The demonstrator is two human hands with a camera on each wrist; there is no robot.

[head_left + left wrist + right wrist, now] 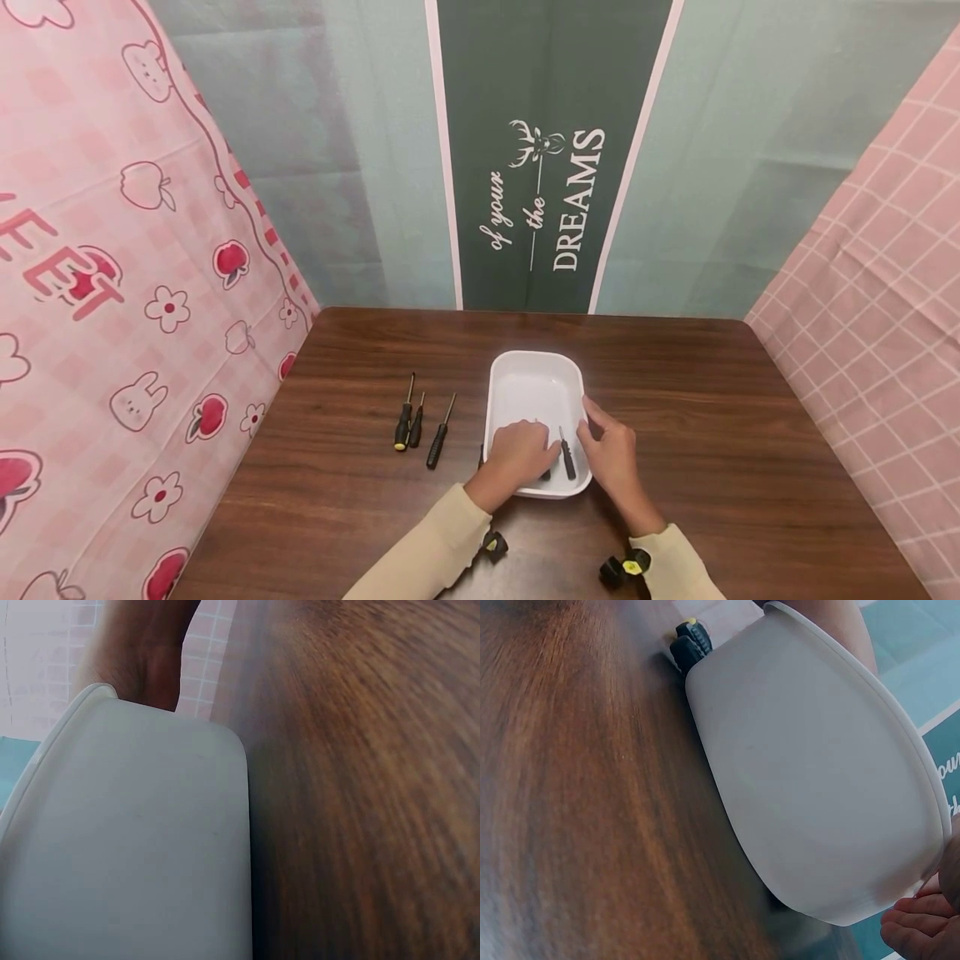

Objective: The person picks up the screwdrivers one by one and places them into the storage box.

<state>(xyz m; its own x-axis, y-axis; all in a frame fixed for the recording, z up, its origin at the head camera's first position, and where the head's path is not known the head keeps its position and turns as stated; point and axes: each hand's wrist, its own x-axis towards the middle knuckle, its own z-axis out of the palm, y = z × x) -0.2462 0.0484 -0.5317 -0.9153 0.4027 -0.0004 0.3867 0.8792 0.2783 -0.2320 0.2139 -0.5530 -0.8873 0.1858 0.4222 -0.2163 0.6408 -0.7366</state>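
A white tray stands on the table, its plain outer wall filling much of both wrist views. My left hand reaches over its left side, fingers bent down inside; its fingertips are hidden, so I cannot tell whether they grip anything. Below that hand shows part of a dark object, mostly covered. A small black-handled screwdriver lies in the tray to the right of it. My right hand holds the tray's right rim, thumb at the inner edge and fingers outside.
On the brown wooden table, left of the tray, lie a yellow-ended screwdriver, a short black one and a longer black one. A dark thing peeks out at the tray's left side. Printed cloths hang around the table.
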